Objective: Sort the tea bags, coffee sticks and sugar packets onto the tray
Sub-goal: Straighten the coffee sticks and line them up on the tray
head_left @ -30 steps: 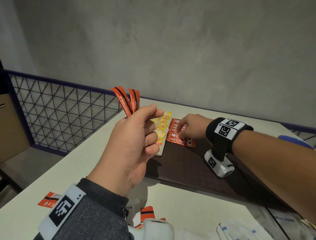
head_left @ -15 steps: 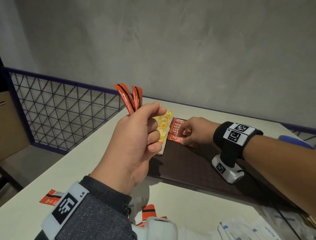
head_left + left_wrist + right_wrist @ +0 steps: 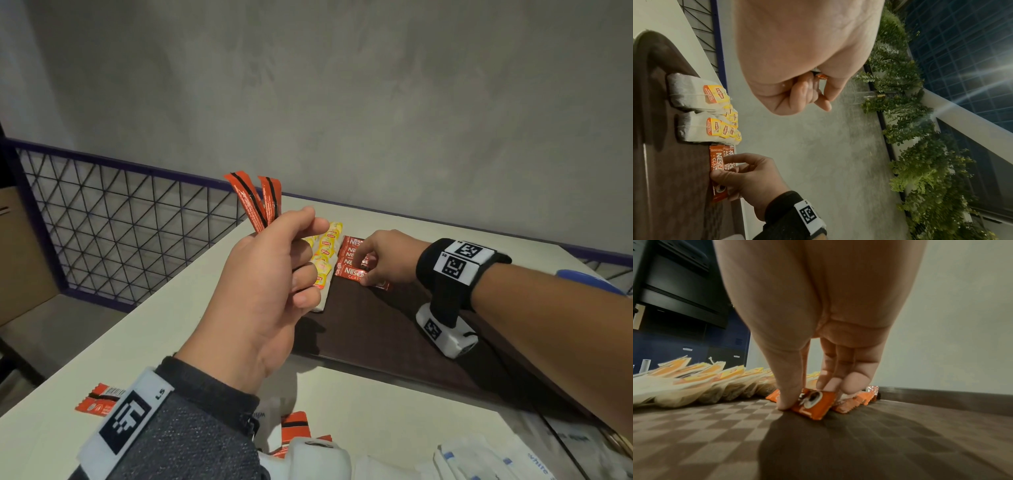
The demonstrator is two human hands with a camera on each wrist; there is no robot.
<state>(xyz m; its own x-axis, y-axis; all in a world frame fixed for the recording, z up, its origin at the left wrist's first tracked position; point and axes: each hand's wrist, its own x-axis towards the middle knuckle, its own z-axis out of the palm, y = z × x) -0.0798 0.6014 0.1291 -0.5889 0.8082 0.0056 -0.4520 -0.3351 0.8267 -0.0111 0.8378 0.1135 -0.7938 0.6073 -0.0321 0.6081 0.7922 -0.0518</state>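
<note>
My left hand point(image 3: 301, 240) is raised above the table's left side and pinches two orange-red coffee sticks point(image 3: 260, 202) upright; only a tip of a stick point(image 3: 821, 76) shows between its fingers point(image 3: 824, 102). My right hand point(image 3: 370, 263) reaches to the far end of the dark brown tray point(image 3: 376, 329). Its thumb and fingers point(image 3: 789, 395) pinch the front red coffee stick point(image 3: 813, 404) of a row of coffee sticks point(image 3: 349, 257). A row of yellow-tagged tea bags point(image 3: 325, 253) lies left of that row on the tray.
Loose orange-red sticks lie on the white table near me, one at the left point(image 3: 99, 402) and one under my left wrist point(image 3: 294, 425). White sugar packets point(image 3: 479, 459) lie at the front right. A wire mesh fence point(image 3: 120, 222) borders the table's left side.
My right hand's fingers have shifted a little on the coffee row. My left hand stays raised with its two sticks.
</note>
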